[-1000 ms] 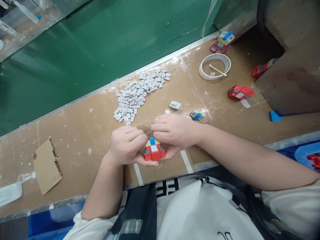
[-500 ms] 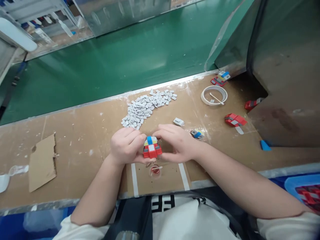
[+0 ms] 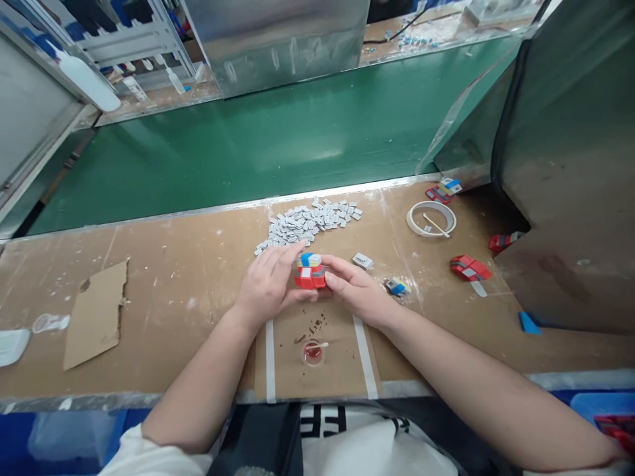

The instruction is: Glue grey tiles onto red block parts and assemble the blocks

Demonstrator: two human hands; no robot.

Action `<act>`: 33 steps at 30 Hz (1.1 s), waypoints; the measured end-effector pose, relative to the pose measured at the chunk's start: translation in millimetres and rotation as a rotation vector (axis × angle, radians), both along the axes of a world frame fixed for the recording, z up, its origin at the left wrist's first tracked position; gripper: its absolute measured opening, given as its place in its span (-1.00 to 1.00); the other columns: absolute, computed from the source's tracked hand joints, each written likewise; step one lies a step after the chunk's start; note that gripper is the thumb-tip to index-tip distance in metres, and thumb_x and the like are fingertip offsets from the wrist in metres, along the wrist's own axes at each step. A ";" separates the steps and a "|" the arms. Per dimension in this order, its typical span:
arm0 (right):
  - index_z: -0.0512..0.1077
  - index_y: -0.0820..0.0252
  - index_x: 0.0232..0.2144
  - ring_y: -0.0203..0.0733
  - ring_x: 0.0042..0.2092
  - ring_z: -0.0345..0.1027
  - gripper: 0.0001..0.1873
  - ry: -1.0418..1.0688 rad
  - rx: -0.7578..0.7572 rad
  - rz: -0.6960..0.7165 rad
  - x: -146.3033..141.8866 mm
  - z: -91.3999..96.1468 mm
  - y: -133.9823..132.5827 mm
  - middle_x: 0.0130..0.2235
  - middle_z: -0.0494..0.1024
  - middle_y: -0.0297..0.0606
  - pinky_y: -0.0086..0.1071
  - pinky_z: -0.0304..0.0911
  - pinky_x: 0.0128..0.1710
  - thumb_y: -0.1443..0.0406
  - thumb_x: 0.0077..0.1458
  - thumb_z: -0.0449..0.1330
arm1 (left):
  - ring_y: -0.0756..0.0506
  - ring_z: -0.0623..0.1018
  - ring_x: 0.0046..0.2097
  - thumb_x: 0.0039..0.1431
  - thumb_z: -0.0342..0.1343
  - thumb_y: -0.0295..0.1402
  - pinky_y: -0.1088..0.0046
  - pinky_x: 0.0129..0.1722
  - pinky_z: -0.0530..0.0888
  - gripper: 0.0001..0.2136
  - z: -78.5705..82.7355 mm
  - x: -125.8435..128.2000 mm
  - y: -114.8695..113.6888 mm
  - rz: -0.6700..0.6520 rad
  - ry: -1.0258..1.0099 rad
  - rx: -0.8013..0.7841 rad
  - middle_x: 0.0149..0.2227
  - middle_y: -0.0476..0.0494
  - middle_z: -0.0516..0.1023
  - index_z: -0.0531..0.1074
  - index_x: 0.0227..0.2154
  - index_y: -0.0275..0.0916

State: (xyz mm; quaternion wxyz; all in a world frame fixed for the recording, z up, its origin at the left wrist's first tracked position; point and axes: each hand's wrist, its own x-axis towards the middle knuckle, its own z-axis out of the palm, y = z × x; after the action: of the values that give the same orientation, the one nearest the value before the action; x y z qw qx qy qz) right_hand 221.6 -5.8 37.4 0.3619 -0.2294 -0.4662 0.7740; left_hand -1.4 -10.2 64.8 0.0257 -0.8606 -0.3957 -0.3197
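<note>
"Where's our red-and-blue toy piece (image 3: 310,275)?"
"Over the cardboard-topped bench (image 3: 169,297), centre — our right hand (image 3: 358,292) pinches it; our left hand (image 3: 265,283)'s grip we can't tell."
"Far side?"
"A green belt (image 3: 248,155)."

Toy block (image 3: 310,274) mostly red, with a whitish square on its front and blue, white and yellow sections on top. Beyond the block, pale grey tiles (image 3: 302,225), then a plain green strip (image 3: 248,155); right of it, a cream tape roll (image 3: 411,222), a red-and-grey piece (image 3: 470,268) and a bright blue wedge (image 3: 529,324). Nearer than the block, a brown board (image 3: 290,373) striped by two white bands (image 3: 270,363), and a cup (image 3: 313,352) showing red inside.
</note>
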 end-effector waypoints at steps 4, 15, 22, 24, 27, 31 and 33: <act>0.42 0.08 0.17 -0.17 -0.10 0.54 -0.38 -0.014 0.005 0.008 -3.8 -2.9 -0.5 0.07 0.60 -0.14 -0.21 0.54 -0.03 -0.12 0.27 0.37 | -0.20 0.66 -0.02 0.39 0.27 -0.06 0.28 -0.02 0.58 -0.36 -3.3 7.4 -2.5 -0.026 -0.091 0.006 0.03 -0.29 0.67 0.26 0.40 -0.17; 0.41 0.13 0.03 -0.22 -0.27 0.49 -0.44 -0.060 -0.039 -0.051 -3.1 4.9 1.2 -0.21 0.59 -0.27 -0.27 0.44 -0.17 -0.15 0.27 0.32 | -0.12 0.63 -0.14 0.28 0.36 0.00 0.34 -0.15 0.54 -0.57 -0.1 15.4 -4.6 -0.459 -0.925 -0.601 -0.05 -0.17 0.66 0.49 0.11 -0.03; 0.46 0.18 -0.02 -0.28 -0.36 0.40 -0.59 -0.059 -0.009 -0.079 -7.4 1.0 1.3 -0.28 0.57 -0.31 -0.31 0.39 -0.26 0.00 0.29 0.29 | -0.09 0.53 -0.24 0.20 0.30 0.22 0.38 -0.22 0.44 -0.52 -11.6 12.3 -8.8 -0.450 -1.122 -0.638 -0.27 -0.07 0.59 0.47 -0.04 0.01; 0.47 0.18 -0.04 -0.29 -0.38 0.38 -0.58 -0.054 0.001 -0.100 -9.1 -2.9 1.1 -0.30 0.56 -0.32 -0.31 0.37 -0.27 -0.01 0.28 0.29 | -0.07 0.51 -0.28 0.20 0.25 0.29 0.41 -0.25 0.41 -0.49 -12.0 11.4 -8.2 -0.425 -1.113 -0.613 -0.30 -0.04 0.58 0.46 -0.06 0.02; 0.48 0.19 -0.03 -0.29 -0.38 0.39 -0.54 -0.039 0.007 -0.080 -9.0 -5.5 2.3 -0.30 0.57 -0.31 -0.32 0.37 -0.28 -0.04 0.26 0.30 | -0.08 0.54 -0.27 0.24 0.20 0.30 0.40 -0.26 0.43 -0.50 -8.9 10.5 -5.5 -0.405 -0.998 -0.559 -0.28 -0.05 0.61 0.45 -0.03 0.03; 0.48 0.17 0.03 -0.21 -0.26 0.47 -0.43 -0.032 0.082 0.017 -5.7 -0.5 2.1 -0.20 0.60 -0.26 -0.29 0.42 -0.21 -0.10 0.20 0.36 | -0.13 0.63 -0.12 0.29 0.34 0.05 0.28 -0.12 0.50 -0.58 -4.5 10.7 -2.5 -0.335 -0.573 -0.351 -0.07 -0.17 0.70 0.50 0.09 0.00; 0.50 0.16 -0.02 -0.17 -0.21 0.47 -0.43 -0.109 0.189 -0.004 -4.7 2.3 -0.1 -0.16 0.61 -0.25 -0.29 0.42 -0.18 -0.10 0.13 0.43 | -0.14 0.61 -0.06 0.37 0.31 -0.15 0.24 -0.03 0.49 -0.69 -5.4 11.5 -2.9 -0.268 -0.341 -0.183 0.02 -0.19 0.70 0.54 0.12 0.01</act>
State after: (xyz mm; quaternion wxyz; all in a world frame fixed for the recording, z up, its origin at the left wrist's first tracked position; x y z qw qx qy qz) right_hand 216.8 -5.9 39.7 0.3576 -0.2370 -0.5558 0.7121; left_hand 10.1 -13.1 59.4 -0.1623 -0.8377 -0.3036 -0.4239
